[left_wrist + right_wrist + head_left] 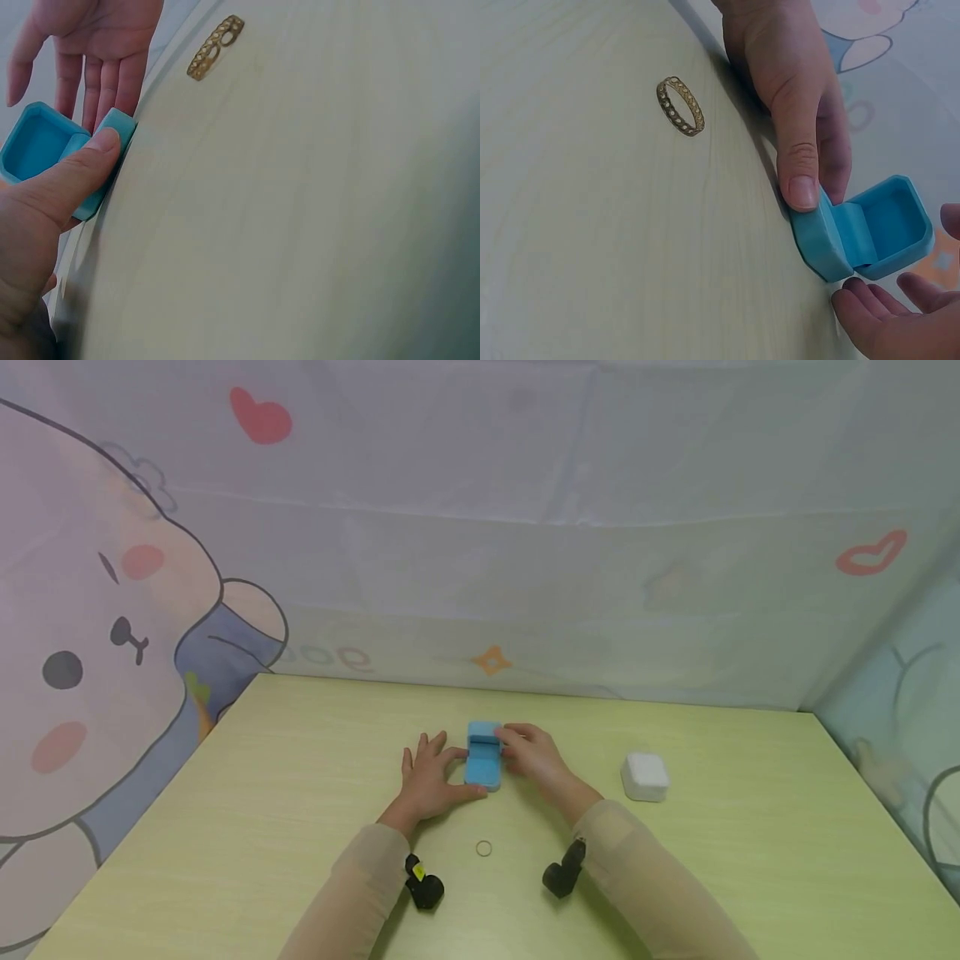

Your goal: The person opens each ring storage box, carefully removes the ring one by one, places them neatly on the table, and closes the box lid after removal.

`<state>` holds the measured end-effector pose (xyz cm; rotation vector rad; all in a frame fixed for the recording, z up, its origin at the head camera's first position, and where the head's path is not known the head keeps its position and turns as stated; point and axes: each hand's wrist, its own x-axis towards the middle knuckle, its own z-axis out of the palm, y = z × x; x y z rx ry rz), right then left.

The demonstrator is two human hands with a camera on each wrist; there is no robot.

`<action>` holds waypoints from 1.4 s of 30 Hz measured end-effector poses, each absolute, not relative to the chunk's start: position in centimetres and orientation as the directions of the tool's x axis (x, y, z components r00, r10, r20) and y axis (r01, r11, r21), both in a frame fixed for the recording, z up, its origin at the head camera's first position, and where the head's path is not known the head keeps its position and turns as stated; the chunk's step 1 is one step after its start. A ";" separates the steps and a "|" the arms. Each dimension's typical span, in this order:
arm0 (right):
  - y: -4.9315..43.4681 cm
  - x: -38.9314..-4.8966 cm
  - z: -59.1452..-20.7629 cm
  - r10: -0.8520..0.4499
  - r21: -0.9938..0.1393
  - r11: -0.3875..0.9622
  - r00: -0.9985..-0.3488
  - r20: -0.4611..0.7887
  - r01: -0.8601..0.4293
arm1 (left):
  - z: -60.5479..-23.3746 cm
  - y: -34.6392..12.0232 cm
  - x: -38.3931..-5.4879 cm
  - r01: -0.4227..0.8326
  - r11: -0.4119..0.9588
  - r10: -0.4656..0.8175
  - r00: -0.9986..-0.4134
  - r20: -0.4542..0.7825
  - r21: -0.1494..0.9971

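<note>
A small light-blue ring box (482, 770) sits on the table with its lid raised and its inside showing. My left hand (431, 781) grips the box from the left, the thumb on its near side. From the right, my right hand (536, 760) reaches beside the raised lid. Its fingers look fairly straight in the left wrist view, close by the box; whether they touch it is hard to tell. Nearer to me lies a gold-coloured ring (693, 112) with an openwork band, apart from both hands.
A white rounded block (645, 777) stands on the pale wooden table (750, 827), right of my right hand. Black devices (426, 892) are fixed at both wrists. A printed cloth (450, 568) hangs behind the table's far edge.
</note>
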<state>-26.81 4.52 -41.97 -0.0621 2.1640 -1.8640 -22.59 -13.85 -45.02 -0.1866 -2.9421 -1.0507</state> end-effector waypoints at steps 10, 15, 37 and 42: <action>4.0 -26.9 -42.0 -0.218 -0.976 0.160 -0.959 -0.182 0.149 | -44.9 -13.9 -22.5 0.126 0.763 0.110 -0.992 0.064 0.634; 3.8 -27.0 -42.0 -0.211 -0.977 0.157 -0.961 -0.179 0.147 | -45.0 -13.8 -22.5 0.131 0.762 0.112 -0.991 0.071 0.634; 3.6 -27.2 -42.1 -0.241 -0.969 0.242 -0.964 -0.113 0.053 | -45.0 -13.8 -22.6 0.129 0.768 0.114 -0.991 0.065 0.627; 3.5 -26.9 -41.9 -0.255 -0.958 0.287 -0.964 -0.076 0.000 | -44.9 -13.9 -22.5 0.132 0.766 0.115 -0.991 0.068 0.629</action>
